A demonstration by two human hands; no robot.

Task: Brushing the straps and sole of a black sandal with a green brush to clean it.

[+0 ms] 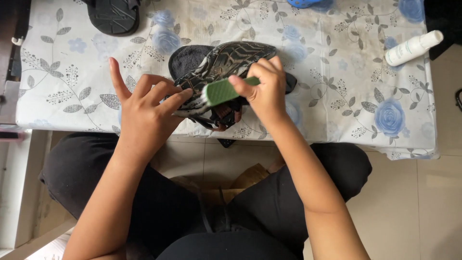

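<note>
At the near edge of the table (pixel 337 125), the right hand (pixel 267 94) is closed around a green brush (pixel 222 91), fingers curled over its back and the thumb pressed along its near side; the brush head lies against the upturned sole of a dark sandal (pixel 226 60). Just left of that grip, the left hand (pixel 147 108) clamps the heel end of the sandal, thumb and middle fingers pinching it while the index finger stands free and straight. Whitish foam shows on the sole between the two hands. The sandal lies sole up, tilted, partly over a dark cloth (pixel 185 58), with its straps hanging off the table edge below the grip. Judgement: the sandal looks light and flexible, its rubber sole stiff enough to resist brushing but slick where wet, so a firm pinch at the heel or across the sole edges seems the sound hold; the straps look too loose to steady it. The brush appears rigid, light and easily held in one fist. Beyond the grip, a second sandal (pixel 114 17) lies sole up at the far left edge; well to the right lies a white bottle (pixel 413 47) on its side. A blue object (pixel 303 3) is cut off at the far edge. The cloth covering the table is floral, stained in places.
</note>
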